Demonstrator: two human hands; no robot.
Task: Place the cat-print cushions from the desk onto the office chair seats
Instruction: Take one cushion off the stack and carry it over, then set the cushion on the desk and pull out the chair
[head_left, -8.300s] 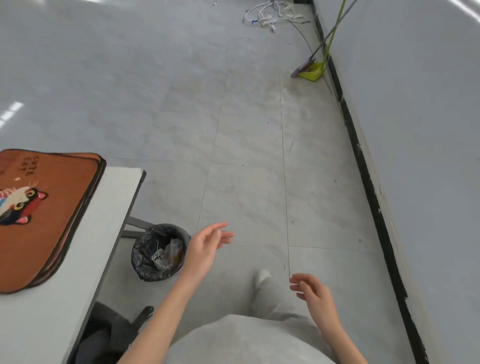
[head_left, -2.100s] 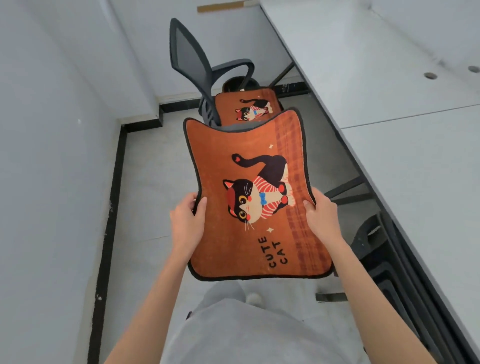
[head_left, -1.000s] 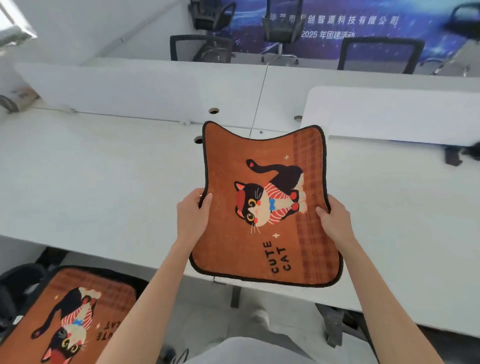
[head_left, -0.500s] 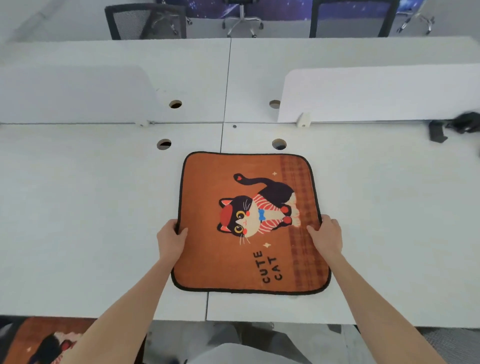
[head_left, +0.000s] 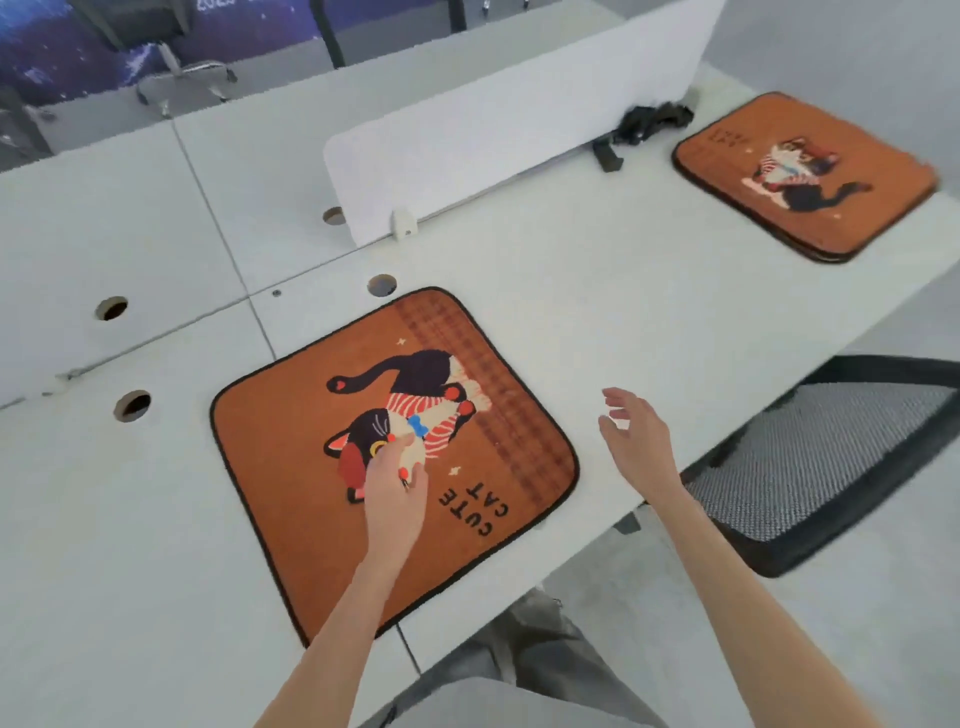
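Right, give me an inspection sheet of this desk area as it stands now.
Surface: white desk with round cable holes and a white divider panel.
Job's things: near cushion lies flat at the desk's front edge; far cushions are stacked at the right end.
Clutter: a black object beside the panel.
Hands: left hand over the near cushion, contact unclear; right hand open, holding nothing.
Cables: nothing seen.
Surroundings: mesh chair at the right, its seat hidden; more chairs behind.
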